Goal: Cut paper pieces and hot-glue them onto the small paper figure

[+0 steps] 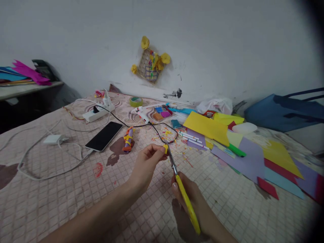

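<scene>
Between the thumb and fingers of my left hand [149, 158] is a small piece of yellow paper [165, 149]. My right hand [188, 190] is closed around yellow-handled scissors [186, 197], whose blades point away from me and lie right beside the yellow piece. Whether the blades touch the paper is too small to tell. Beyond my hands, small coloured paper scraps [162, 135] are scattered on the patterned cloth. To the left of my left hand lies a small purple and orange craft figure [128, 139] with yellow bands.
A phone [104, 136] on a cable, a power strip [97, 114] and a charger [53, 139] lie on the left. A white glue gun [141, 114] and green tape [136, 101] are further back. Coloured sheets [206, 127] and a blue bag [283, 113] occupy the right.
</scene>
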`<action>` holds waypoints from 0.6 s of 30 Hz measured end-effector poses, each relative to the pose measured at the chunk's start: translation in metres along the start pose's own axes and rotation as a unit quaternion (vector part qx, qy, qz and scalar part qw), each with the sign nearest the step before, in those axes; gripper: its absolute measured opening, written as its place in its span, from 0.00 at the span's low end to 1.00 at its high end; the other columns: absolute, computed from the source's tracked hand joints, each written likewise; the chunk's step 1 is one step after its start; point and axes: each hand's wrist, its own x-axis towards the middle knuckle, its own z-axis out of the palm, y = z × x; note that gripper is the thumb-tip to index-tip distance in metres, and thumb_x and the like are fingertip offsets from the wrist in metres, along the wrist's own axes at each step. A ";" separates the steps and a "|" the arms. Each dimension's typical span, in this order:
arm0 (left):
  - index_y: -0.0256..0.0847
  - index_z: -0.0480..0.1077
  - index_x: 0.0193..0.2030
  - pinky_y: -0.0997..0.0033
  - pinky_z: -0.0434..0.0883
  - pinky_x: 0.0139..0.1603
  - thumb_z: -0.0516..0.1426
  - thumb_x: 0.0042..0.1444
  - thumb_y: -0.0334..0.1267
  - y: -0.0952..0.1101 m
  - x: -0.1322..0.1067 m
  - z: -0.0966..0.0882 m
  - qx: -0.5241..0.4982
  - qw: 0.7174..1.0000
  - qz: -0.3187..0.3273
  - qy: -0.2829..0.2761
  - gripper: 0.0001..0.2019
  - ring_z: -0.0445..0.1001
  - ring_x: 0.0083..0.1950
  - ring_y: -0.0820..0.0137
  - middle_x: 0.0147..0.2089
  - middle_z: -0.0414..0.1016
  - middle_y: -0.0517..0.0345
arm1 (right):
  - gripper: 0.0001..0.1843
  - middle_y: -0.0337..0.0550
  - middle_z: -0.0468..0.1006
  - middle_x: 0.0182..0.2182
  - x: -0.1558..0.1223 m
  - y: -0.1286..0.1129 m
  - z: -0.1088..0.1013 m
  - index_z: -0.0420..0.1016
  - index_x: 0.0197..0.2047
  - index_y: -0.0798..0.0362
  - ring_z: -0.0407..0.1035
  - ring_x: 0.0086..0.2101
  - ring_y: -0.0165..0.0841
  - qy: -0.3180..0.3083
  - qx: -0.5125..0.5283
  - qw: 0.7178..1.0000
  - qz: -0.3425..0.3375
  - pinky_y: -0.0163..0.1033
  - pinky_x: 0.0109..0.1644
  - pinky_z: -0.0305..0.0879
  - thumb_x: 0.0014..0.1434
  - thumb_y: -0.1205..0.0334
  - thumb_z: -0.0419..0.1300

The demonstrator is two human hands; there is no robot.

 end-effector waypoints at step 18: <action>0.37 0.71 0.28 0.75 0.67 0.40 0.61 0.49 0.37 0.000 -0.001 0.001 -0.008 1.000 -0.003 0.005 0.06 0.68 0.32 0.76 0.30 0.72 0.61 | 0.13 0.34 0.62 0.20 0.001 0.010 0.001 0.60 0.28 0.51 0.55 0.20 0.27 0.004 0.016 1.000 -0.007 0.32 0.22 0.52 0.58 0.52 0.51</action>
